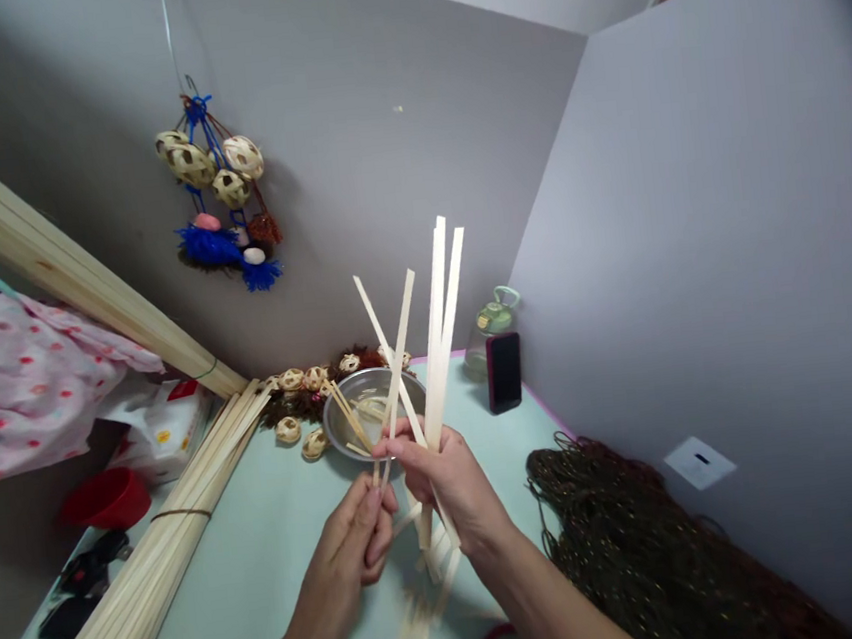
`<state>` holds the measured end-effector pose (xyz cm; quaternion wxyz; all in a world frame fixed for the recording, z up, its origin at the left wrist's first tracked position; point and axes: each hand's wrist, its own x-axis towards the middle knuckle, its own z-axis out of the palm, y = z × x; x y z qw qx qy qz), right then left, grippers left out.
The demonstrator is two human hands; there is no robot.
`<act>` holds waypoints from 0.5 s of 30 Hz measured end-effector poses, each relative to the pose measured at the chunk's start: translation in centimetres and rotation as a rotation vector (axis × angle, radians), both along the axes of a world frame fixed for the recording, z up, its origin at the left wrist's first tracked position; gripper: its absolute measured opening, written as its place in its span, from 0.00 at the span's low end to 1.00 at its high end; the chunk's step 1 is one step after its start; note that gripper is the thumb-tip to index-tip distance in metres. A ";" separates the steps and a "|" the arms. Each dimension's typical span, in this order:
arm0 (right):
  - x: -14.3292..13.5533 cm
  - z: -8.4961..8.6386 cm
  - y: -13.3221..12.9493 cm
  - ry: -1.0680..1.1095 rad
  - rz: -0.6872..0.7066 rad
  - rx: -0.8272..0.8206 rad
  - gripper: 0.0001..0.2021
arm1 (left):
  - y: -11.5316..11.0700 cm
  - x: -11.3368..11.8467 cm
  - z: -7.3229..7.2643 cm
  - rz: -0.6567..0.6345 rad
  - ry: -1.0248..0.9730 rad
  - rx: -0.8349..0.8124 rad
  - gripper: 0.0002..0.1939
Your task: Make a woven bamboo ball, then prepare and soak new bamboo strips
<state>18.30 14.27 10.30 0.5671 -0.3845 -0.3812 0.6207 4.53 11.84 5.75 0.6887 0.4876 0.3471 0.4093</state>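
Observation:
Both hands meet above the table in front of a metal bowl. Several pale, flat bamboo strips (442,368) stand upright from my right hand (445,473), whose fingers are closed on them. Its thumb and fingertips also pinch a thinner strip (401,347), which crosses another slanting strip. Just below and to the left, my left hand (360,532) is closed on the lower ends of the thin strips. The metal bowl (336,439) behind the hands has strips in it, some leaning on its rim. Loose strips (418,632) lie blurred on the table under the hands.
Small woven balls (288,430) lie left of the bowl. A long strip bundle (166,555) runs along the left. A phone (504,372) leans on a glass jar (477,340). Dark yarn (628,541) heaps at right. Woven ball ornaments (228,183) hang on the wall.

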 end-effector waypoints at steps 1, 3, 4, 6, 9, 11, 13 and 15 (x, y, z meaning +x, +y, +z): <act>0.4 0.2 0.2 0.029 -0.004 -0.001 0.14 | 0.2 -0.1 -0.2 -0.046 0.009 0.018 0.19; 1.7 0.8 0.6 0.085 -0.039 0.007 0.14 | 0.4 -0.3 -0.2 -0.148 0.064 0.044 0.19; 2.5 1.2 0.9 0.104 -0.070 0.022 0.14 | 0.4 -0.4 -0.1 -0.200 0.110 0.062 0.20; 4.5 2.1 1.1 0.122 -0.159 0.066 0.13 | 0.4 -0.8 0.5 -0.295 0.224 0.109 0.20; 7.6 3.5 1.1 0.136 -0.295 0.132 0.11 | 0.6 -2.5 1.6 -0.402 0.343 0.148 0.19; 9.3 4.4 0.7 0.156 -0.367 0.170 0.11 | 1.0 -4.2 1.9 -0.430 0.382 0.144 0.19; 10.3 5.0 0.4 0.165 -0.429 0.219 0.11 | 1.6 -6.0 2.0 -0.370 0.389 0.118 0.17; 10.1 5.1 0.1 0.139 -0.455 0.269 0.12 | 2.2 -7.3 1.9 -0.251 0.346 0.073 0.17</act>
